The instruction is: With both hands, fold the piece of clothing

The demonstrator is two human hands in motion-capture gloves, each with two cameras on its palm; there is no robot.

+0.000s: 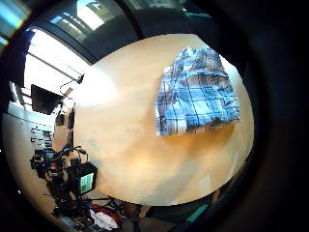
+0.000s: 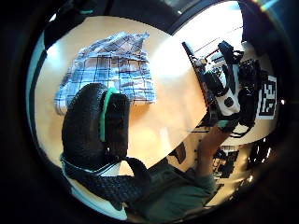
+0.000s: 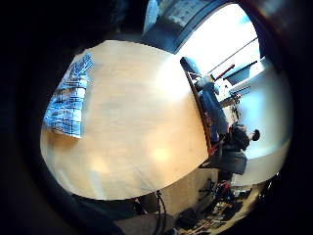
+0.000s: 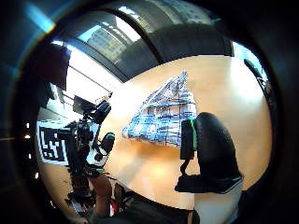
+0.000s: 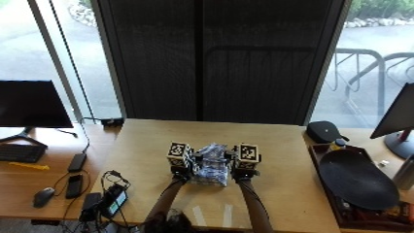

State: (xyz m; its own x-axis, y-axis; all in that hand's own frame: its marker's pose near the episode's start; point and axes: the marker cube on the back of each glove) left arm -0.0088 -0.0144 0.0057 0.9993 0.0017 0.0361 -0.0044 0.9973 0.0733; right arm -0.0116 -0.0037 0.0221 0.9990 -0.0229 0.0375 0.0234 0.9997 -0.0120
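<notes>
Both hands flanking folded plaid garment (image 5: 211, 170), bare table (image 5: 284, 160) around

An overhead rear camera faces the table (image 5: 284, 160); four palm cameras look down, sharing the plaid garment (image 1: 195, 92).

The folded shirt (image 5: 212, 170) lies on the table (image 5: 278, 145), near the middle. The left hand (image 5: 179, 167) is just beside it on the left, and the right hand (image 5: 244, 165) is just beside it on the right (both are above the table, and neither touches the shirt). A monitor (image 5: 32, 104) stands on the desk to the left, with a keyboard (image 5: 19, 153) in front of it and a mouse (image 5: 43, 196) nearer the person. A big round dish (image 5: 355, 178) sits on the right, past the table's edge.
</notes>
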